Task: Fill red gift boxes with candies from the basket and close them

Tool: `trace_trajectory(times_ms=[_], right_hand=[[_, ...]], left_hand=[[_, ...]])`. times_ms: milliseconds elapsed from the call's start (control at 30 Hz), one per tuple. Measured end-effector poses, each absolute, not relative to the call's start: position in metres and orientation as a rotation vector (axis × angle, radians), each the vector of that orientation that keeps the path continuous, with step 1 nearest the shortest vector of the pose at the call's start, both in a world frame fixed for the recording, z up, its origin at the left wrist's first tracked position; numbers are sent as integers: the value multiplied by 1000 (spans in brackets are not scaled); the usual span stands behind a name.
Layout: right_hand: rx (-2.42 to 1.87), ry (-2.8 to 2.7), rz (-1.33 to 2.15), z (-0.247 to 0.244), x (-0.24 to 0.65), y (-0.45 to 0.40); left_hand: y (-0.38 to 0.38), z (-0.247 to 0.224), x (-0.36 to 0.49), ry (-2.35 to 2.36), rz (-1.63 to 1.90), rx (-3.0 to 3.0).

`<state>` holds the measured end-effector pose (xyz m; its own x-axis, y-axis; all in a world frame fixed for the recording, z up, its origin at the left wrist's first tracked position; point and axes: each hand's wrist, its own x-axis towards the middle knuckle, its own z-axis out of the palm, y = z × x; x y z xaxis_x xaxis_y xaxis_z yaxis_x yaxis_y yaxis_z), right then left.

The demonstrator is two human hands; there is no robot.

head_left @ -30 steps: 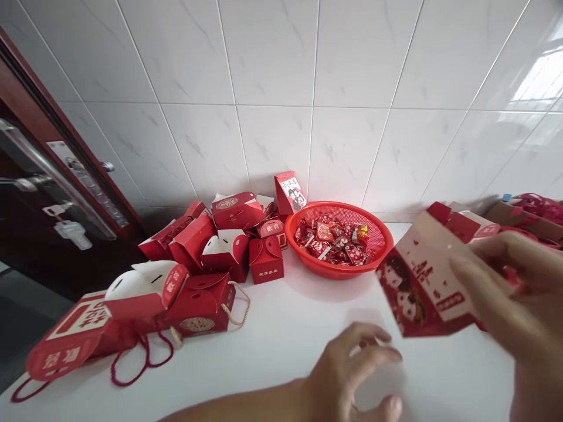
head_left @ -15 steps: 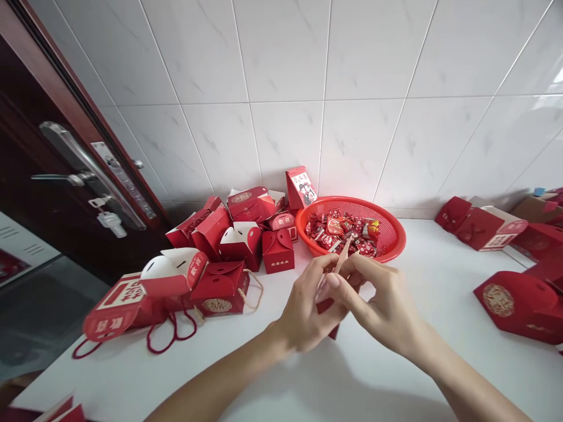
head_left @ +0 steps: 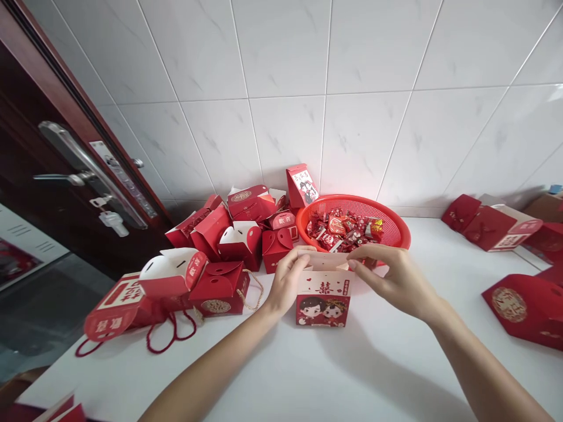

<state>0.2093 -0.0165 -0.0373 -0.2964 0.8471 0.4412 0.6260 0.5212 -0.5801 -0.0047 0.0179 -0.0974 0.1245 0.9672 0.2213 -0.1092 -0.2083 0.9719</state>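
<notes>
On the white table [head_left: 396, 375] before us stands a small cartoon box [head_left: 323, 310], upright, cream above and red below, its printed couple facing us. It sits between our two hands, its open top level with the fingertips. Our left hand [head_left: 288, 278] has the upper left edge clamped between thumb and fingers. Our right hand [head_left: 389, 278] comes in from the other side, thumb and forefinger tips close together at the top right corner; whether they pinch the card we cannot tell. Off to the right lies a red box with a gold emblem [head_left: 523, 310], and to the left a rope-handled box [head_left: 220, 290]. Just beyond our hands, a red basket [head_left: 402, 234] holds wrapped sweets [head_left: 341, 225], before the tiled wall [head_left: 281, 58].
</notes>
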Motion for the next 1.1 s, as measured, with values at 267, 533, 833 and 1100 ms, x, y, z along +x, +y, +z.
trace_trajectory(times_ms=[267, 533, 833, 1100], right_hand=[[-1177, -2410, 616, -38, 215, -9], [-1235, -2279, 616, -37, 213, -15], [-1329, -2426, 511, -33, 203, -34], [-1332, -2448, 537, -32, 209, -32]], left_hand=[[30, -89, -15, 869, 1249, 1651], [27, -77, -23, 753, 1215, 2245], [15, -59, -22, 1165, 989, 2200], [16, -49, -32, 1135, 867, 2226]])
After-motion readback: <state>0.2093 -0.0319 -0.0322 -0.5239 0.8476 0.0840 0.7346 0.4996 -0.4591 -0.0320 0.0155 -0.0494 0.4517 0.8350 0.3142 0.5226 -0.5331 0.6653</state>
